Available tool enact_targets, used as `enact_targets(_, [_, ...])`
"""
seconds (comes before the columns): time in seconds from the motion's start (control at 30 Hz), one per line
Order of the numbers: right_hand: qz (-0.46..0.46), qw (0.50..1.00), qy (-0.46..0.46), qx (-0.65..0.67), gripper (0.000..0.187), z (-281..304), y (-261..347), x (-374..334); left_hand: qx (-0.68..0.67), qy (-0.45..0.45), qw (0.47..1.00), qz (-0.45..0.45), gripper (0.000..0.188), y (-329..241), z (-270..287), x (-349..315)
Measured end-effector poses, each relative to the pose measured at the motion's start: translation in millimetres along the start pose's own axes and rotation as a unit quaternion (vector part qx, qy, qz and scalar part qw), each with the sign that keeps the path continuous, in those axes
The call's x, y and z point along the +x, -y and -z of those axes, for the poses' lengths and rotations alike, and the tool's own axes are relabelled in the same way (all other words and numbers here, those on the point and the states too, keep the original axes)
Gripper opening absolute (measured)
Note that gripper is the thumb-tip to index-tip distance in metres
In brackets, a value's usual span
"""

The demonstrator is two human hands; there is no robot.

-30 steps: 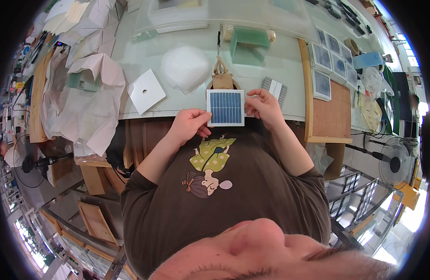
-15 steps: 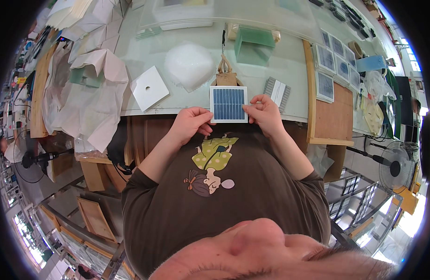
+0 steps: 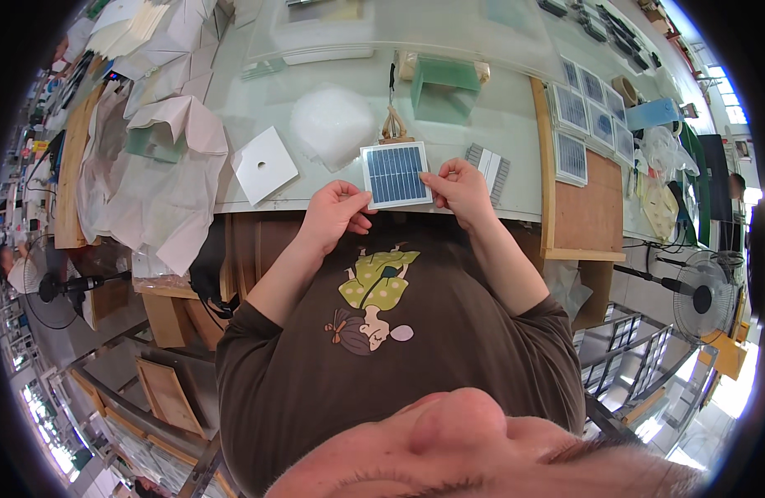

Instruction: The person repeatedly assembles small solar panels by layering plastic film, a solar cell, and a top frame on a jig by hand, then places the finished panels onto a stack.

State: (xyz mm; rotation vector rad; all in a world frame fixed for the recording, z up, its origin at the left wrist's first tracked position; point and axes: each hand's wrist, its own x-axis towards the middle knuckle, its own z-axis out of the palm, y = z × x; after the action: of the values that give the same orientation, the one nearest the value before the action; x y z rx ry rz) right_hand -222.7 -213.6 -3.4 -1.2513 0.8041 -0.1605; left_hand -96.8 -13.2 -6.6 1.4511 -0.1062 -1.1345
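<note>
Between my hands, at the front edge of the workbench, is a small solar panel (image 3: 396, 175) with blue cells and a white border. My left hand (image 3: 338, 214) pinches its lower left corner between thumb and finger. On the other side my right hand (image 3: 459, 192) grips the right edge, its fingers curled. The panel is tilted slightly, its right side a little higher. Behind it a brown tool with a cord (image 3: 393, 131) lies partly covered. To the right of my right hand rests a grey and white striped piece (image 3: 488, 173).
A white square plate with a hole (image 3: 267, 165) and a mound of clear film (image 3: 332, 124) lie to the left. Green glass sheets (image 3: 444, 93) stand farther back. More solar panels (image 3: 571, 158) sit on a wooden board (image 3: 590, 207) at right. Crumpled white paper (image 3: 162, 199) covers the left side.
The panel has shifted slightly left and upward and has turned a little counterclockwise. Both hands have moved with it, still holding its edges.
</note>
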Motion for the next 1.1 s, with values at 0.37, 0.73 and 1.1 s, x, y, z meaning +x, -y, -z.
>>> enact_targets(0.37, [0.008,1.000,-0.008,0.009,0.026,0.2,-8.3,-0.7,-0.002,-0.001,1.000,0.002,0.020,0.2,-0.5,-1.2])
enact_targets(0.73, [-0.057,0.997,0.027,0.045,0.024,10.2,-14.8,-26.8,-0.001,-0.013,1.000,-0.017,0.019,9.5,-13.1,-12.7])
enact_targets(1.1, [-0.001,0.992,0.081,0.094,0.030,22.2,-20.8,-34.6,-0.028,-0.005,1.000,-0.002,0.017,16.0,-18.3,-22.9])
